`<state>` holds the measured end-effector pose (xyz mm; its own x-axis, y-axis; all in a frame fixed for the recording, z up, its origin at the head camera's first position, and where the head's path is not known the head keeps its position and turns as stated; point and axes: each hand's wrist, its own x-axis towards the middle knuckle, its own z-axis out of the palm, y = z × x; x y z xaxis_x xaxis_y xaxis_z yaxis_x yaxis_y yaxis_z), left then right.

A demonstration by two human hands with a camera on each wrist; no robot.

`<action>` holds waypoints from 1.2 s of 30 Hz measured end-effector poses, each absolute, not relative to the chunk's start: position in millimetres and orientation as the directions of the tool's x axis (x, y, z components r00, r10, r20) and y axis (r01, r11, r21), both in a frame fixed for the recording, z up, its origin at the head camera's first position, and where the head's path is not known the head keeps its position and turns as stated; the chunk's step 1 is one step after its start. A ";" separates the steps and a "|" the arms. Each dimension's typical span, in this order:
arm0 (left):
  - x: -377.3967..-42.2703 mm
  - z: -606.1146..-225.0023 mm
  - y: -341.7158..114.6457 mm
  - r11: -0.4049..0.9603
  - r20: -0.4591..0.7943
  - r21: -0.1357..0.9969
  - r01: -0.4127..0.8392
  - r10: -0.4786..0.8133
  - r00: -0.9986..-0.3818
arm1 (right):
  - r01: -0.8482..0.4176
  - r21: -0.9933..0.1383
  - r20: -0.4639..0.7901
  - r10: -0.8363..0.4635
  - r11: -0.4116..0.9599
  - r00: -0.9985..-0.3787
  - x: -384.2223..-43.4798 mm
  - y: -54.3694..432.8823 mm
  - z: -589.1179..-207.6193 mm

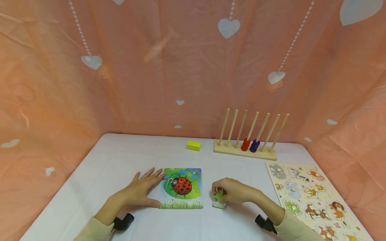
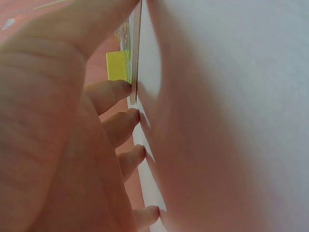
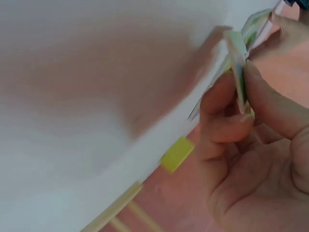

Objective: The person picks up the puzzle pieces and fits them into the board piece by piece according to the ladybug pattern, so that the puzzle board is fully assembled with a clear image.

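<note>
The ladybug puzzle [image 1: 181,187], a flat square picture with a red ladybug on a green leaf, lies on the table in the head view. My left hand [image 1: 140,190] rests at its left side, fingers spread, the thumb tip at the lower left corner and the index fingertip at the upper left edge. To the right of the puzzle, my right hand [image 1: 232,190] pinches a small puzzle piece [image 1: 219,204] with grass and green printed on it. In the right wrist view the thumb and curled fingers hold this piece [image 3: 237,72] on edge, its face mostly turned away.
Behind the puzzle sits a yellow block [image 1: 193,145]. A wooden peg rack [image 1: 244,152] with red and purple beads stands at the back right. An animal peg puzzle board [image 1: 313,201] lies along the right side of the white table [image 1: 144,150]. Pink fabric hangs around the back and sides.
</note>
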<state>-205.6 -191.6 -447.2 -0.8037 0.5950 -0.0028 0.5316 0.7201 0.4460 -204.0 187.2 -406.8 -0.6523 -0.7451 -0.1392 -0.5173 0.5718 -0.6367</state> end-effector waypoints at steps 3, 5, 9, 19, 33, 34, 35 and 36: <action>-205.5 -447.3 -191.5 0.717 -0.006 0.452 0.530 0.596 -0.803 | -0.531 -0.626 -0.132 -0.748 0.572 -0.650 -211.4 167.5 -409.6; -205.7 -446.8 -191.5 0.717 -0.006 0.455 0.528 0.596 -0.803 | -0.545 -0.614 -0.116 -0.748 0.571 -0.654 -215.6 156.3 -410.3; -206.1 -445.6 -190.3 0.717 -0.004 0.451 0.532 0.597 -0.802 | -0.579 -0.576 -0.065 -0.738 0.578 -0.672 -219.6 137.3 -409.9; -205.9 -449.6 -190.5 0.717 -0.010 0.456 0.527 0.596 -0.803 | -0.662 -0.446 -0.003 -0.741 0.603 -0.672 -211.5 109.3 -417.3; -204.2 -445.4 -190.2 0.717 -0.003 0.449 0.533 0.598 -0.801 | -0.732 -0.232 0.069 -0.739 0.641 -0.670 -199.4 101.2 -421.3; -204.3 -445.5 -190.3 0.717 -0.003 0.449 0.534 0.598 -0.801 | -0.734 -0.241 0.076 -0.741 0.635 -0.667 -199.2 101.2 -421.5; -204.4 -445.6 -190.4 0.717 -0.003 0.449 0.534 0.599 -0.801 | -0.736 -0.251 0.083 -0.743 0.629 -0.664 -198.9 101.2 -421.5; -204.6 -445.8 -190.5 0.717 -0.002 0.447 0.534 0.598 -0.801 | -0.737 -0.257 0.087 -0.744 0.625 -0.662 -198.7 101.2 -421.6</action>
<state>-204.6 -190.5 -445.8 -0.8011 0.5985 -0.0024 0.5344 0.7171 0.4474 -198.7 101.2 -421.6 -0.6621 -0.7444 0.0865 -0.7367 0.6254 -0.2574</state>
